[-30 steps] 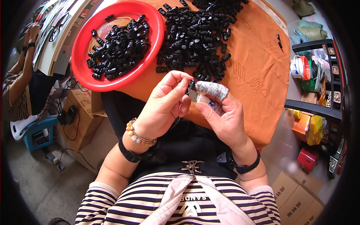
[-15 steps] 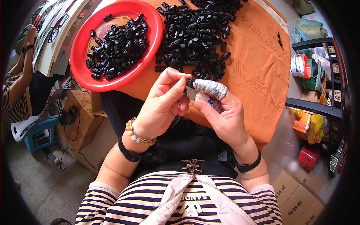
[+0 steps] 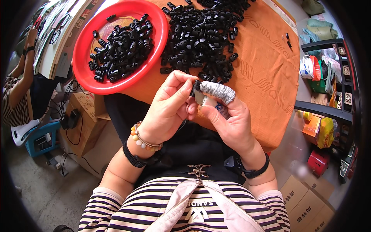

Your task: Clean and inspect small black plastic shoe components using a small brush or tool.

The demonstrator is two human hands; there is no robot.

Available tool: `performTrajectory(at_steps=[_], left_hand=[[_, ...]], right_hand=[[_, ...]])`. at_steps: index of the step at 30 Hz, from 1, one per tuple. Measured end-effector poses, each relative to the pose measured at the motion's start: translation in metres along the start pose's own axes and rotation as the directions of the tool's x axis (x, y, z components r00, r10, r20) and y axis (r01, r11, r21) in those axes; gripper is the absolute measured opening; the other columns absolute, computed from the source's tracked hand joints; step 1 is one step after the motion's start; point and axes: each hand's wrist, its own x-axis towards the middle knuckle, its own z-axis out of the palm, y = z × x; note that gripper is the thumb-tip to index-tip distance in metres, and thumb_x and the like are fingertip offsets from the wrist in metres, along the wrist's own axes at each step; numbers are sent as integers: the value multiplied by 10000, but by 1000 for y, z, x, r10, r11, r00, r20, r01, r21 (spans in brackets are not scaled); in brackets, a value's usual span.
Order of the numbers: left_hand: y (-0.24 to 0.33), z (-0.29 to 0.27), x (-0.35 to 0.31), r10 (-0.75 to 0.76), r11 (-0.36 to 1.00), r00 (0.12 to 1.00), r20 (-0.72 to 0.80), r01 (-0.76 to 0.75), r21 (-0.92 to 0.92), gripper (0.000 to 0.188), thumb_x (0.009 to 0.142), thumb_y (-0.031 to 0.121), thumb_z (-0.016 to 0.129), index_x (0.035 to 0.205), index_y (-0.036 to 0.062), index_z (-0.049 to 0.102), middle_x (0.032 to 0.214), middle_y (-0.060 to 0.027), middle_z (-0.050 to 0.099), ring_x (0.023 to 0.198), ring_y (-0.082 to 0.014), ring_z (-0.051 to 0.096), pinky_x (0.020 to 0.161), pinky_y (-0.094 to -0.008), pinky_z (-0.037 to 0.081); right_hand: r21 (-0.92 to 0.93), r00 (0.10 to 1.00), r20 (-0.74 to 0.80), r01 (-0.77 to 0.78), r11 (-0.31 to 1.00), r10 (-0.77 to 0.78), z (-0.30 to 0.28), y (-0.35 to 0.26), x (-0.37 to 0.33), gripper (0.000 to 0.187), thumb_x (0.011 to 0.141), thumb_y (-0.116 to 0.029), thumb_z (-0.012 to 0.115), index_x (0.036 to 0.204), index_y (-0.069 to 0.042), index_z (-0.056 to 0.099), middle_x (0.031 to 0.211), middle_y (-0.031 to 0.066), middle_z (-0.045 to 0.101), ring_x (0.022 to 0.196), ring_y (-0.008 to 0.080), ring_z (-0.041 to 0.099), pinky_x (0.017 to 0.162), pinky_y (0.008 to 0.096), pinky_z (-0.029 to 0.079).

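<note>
Between the thumb and index finger of my left hand (image 3: 168, 100) is a small black cord lock (image 3: 196, 84). My right hand (image 3: 234, 121) grips a flat greyish blade-like piece (image 3: 199, 96) with a white part partly hidden in the palm. Its edge meets the cord lock. A grey knit finger cover (image 3: 218, 91) sits on my right index finger, which presses near the cord lock. Beyond my hands a large heap of black cord locks (image 3: 199, 38) lies on the orange tablecloth (image 3: 266, 73). More cord locks fill part of a round red tray (image 3: 164, 42) at the left.
Several tiny dark pieces (image 3: 288, 41) lie near the table's right edge. A black shelf rack (image 3: 324, 110) with bags and boxes stands at the right, cartons (image 3: 305, 205) below it. At the left are a wooden box (image 3: 87, 116), cables, a blue stool (image 3: 42, 137) and another person's arm (image 3: 25, 65).
Both hands hold nearly the same place. The blade-like piece and my right fingers have shifted slightly against the cord lock.
</note>
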Motion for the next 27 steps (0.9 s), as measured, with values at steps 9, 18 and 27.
performTrajectory(at_steps=[9, 18, 27], left_hand=[[0, 0, -1, 12, 1000, 1000, 9, -12, 20, 109, 954, 161, 404, 1025, 119, 475, 878, 0, 551, 605, -43, 453, 512, -168, 356], [1, 0, -3, 0, 999, 1000, 28, -1, 42, 114, 953, 171, 408, 1025, 124, 482, 876, 12, 542, 605, -35, 448, 518, -166, 352], [3, 4, -3, -6, 1000, 1000, -15, 6, -1, 97, 931, 156, 466, 1008, 99, 479, 865, -7, 551, 585, -45, 502, 506, -179, 411]], right_hand=[[-39, 1000, 2, -22, 999, 22, -2, -2, -1, 316, 833, -44, 603, 1135, 5, 524, 867, 52, 626, 784, 77, 590, 691, 214, 483], [0, 998, 27, -56, 998, 56, -4, -5, -1, 312, 827, -33, 607, 1130, 3, 541, 859, 39, 622, 779, 68, 582, 687, 207, 482], [-55, 1000, -2, -25, 998, 25, -4, -2, -4, 320, 820, -47, 621, 1128, -3, 541, 819, 12, 599, 714, 40, 535, 626, 187, 450]])
